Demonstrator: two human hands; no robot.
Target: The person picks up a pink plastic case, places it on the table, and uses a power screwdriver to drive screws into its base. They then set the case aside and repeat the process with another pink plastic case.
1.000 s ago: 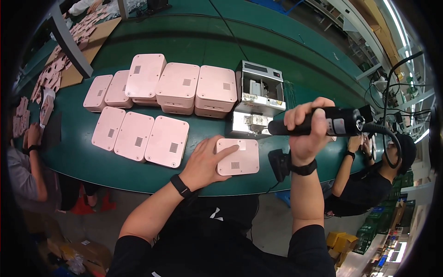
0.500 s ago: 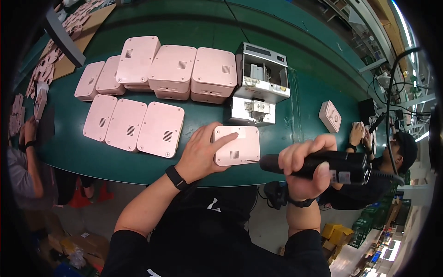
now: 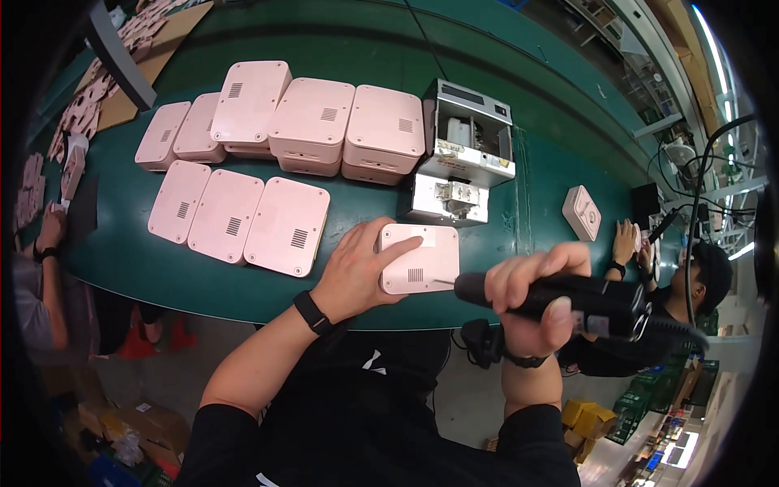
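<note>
My left hand (image 3: pixel 347 269) grips a pale pink plastic box (image 3: pixel 442 253) at its left side, thumb below and a finger lying across the top face. Vent slots and small corner holes show on that face. In my right hand (image 3: pixel 537 302) is a black electric screwdriver (image 3: pixel 599 302), held nearly level with its cable leaving the rear end. Its thin bit (image 3: pixel 443 282) points left, over the box's lower right corner; whether it touches cannot be made out. Just behind the box stands a grey metal screw feeder (image 3: pixel 464 154) with an opened top.
Several pink boxes (image 3: pixel 304 114) stand stacked left of the feeder, with more pink boxes (image 3: pixel 223 215) lying nearer on the green table (image 3: pixel 357 312). A single pink box (image 3: pixel 581 213) sits at right. Co-workers' hands (image 3: pixel 625 243) work at the right and far left.
The screwdriver's rear end has dipped a little, tilting the tool. My left hand keeps its grip on the box, and the view has shifted slightly.
</note>
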